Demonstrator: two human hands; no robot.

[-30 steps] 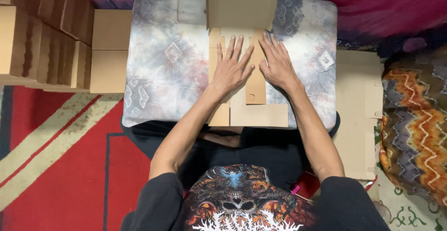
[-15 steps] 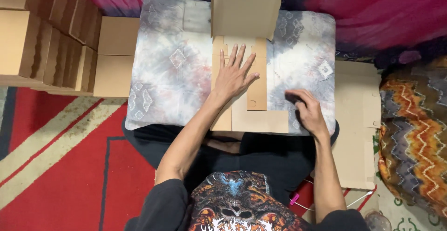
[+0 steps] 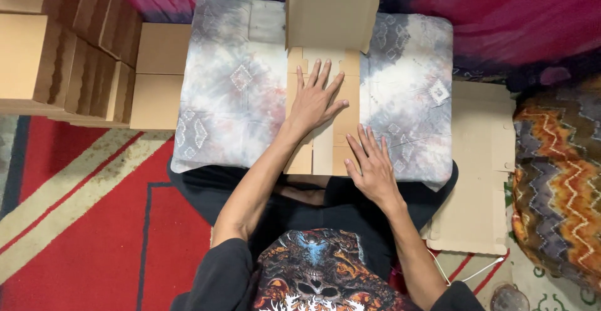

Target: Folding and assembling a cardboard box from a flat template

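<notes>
Seated on a red patterned carpet (image 3: 94, 223), a person presses the flat brown cardboard box blank (image 3: 328, 114) onto the tie-dye cushion (image 3: 231, 98), left hand (image 3: 315, 98) unmoved, right hand (image 3: 374, 168) now back on its near edge, both grips spread flat.

A flat, unfolded brown cardboard box blank (image 3: 325, 120) lies on a tie-dyed cushion. Its far panel stands raised toward the camera. The near flaps lie flat and creased.
</notes>
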